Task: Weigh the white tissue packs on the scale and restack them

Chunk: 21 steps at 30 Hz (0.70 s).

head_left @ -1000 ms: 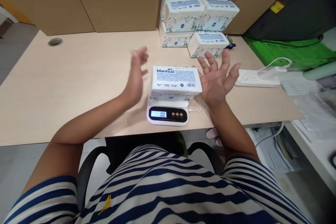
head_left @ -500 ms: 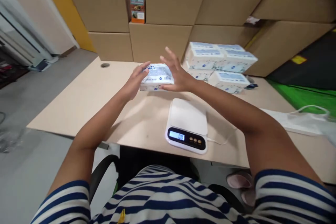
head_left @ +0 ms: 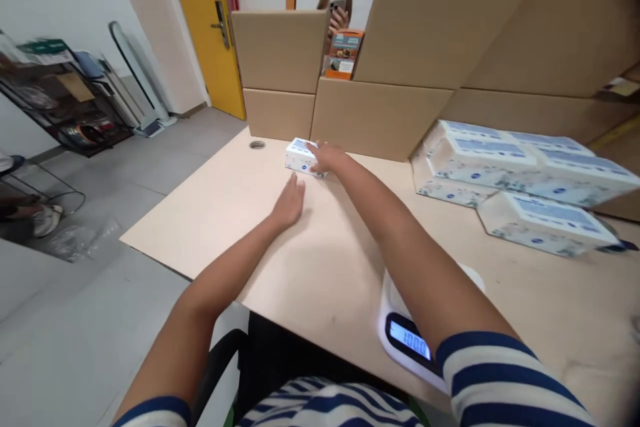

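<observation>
A white tissue pack (head_left: 300, 158) with blue print rests on the table toward the back, near the round cable hole. My right hand (head_left: 326, 156) grips its right end, thumb at the front face and fingers over the top. Just in front of the pack, my left hand (head_left: 290, 201) is open and apart from it, fingers stretched toward it. Under my right forearm is a white digital scale (head_left: 389, 303) with a lit display, partly hidden by the arm.
More tissue packs (head_left: 500, 157) are stacked at the back right, with a single pack (head_left: 550, 220) in front. Cardboard boxes (head_left: 383, 117) line the table's back edge. An orange box (head_left: 344, 53) stands among them. Behind, a person (head_left: 336, 0) holds a phone.
The view has turned left. The tissue pack, earlier between both hands, is now farther left and back on the table. My left hand has come off it; my right stays on its end.
</observation>
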Motion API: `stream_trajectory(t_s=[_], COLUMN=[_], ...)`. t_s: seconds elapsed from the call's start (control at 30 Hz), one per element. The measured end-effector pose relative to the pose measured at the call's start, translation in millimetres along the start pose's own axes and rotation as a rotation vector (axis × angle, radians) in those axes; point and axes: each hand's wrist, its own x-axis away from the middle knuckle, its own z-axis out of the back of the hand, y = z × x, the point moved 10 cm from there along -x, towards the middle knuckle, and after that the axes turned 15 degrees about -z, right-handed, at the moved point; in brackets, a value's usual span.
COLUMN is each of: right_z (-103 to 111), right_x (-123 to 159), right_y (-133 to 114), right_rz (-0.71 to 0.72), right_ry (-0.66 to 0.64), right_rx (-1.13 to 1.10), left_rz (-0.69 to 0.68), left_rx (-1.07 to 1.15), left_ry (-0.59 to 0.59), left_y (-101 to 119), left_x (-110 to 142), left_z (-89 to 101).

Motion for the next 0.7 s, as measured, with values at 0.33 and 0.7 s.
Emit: stream_trajectory(t_s=[0.33,0.7], right_z=[15.6,26.6], right_x=[-41.8,-57.6], right_y=[-21.6,-21.9], right_rz=[-0.017,-0.059], right_ry=[0.133,0.108], right_rx=[0.013,0.103], left_rz=[0.092,0.077], left_rx=[-0.236,-0.166], left_ry=[-0.168,-0.076], left_y=[5.0,2.3], left_x=[17.3,18.8], left_z=[-5.8,1.8])
